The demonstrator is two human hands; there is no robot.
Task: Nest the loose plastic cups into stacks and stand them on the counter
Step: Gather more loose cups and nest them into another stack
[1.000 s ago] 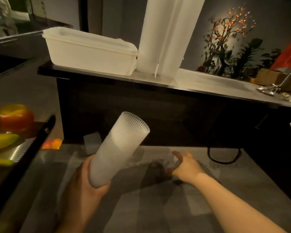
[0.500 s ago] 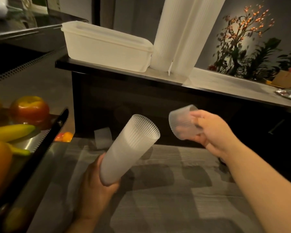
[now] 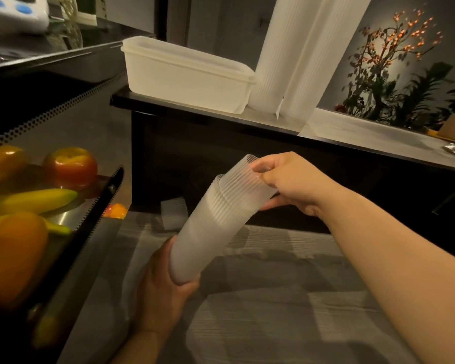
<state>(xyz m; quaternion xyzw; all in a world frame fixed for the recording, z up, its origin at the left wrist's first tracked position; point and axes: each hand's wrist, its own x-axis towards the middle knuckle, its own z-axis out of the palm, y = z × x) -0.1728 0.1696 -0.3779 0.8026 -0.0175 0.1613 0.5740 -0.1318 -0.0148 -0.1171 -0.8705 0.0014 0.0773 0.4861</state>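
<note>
My left hand (image 3: 163, 292) grips the lower end of a tilted stack of ribbed translucent plastic cups (image 3: 202, 232), open end pointing up and right. My right hand (image 3: 286, 182) pinches a single loose cup (image 3: 250, 177) by its rim, and that cup sits partly inside the top of the stack. Another loose cup (image 3: 174, 213) lies on the low grey surface behind the stack. Two tall finished cup stacks (image 3: 292, 56) stand on the dark counter (image 3: 352, 132) above, leaning against each other.
A white lidded plastic tub (image 3: 187, 82) sits on the counter left of the tall stacks. On the left is a dark tray (image 3: 95, 206) with an apple, bananas and orange fruit. A lit decorative tree (image 3: 394, 56) stands behind the counter at the right.
My right hand lifted a loose cup from the low surface, carried it up to the stack and pushed it into the stack's open end. The left hand kept hold of the stack.
</note>
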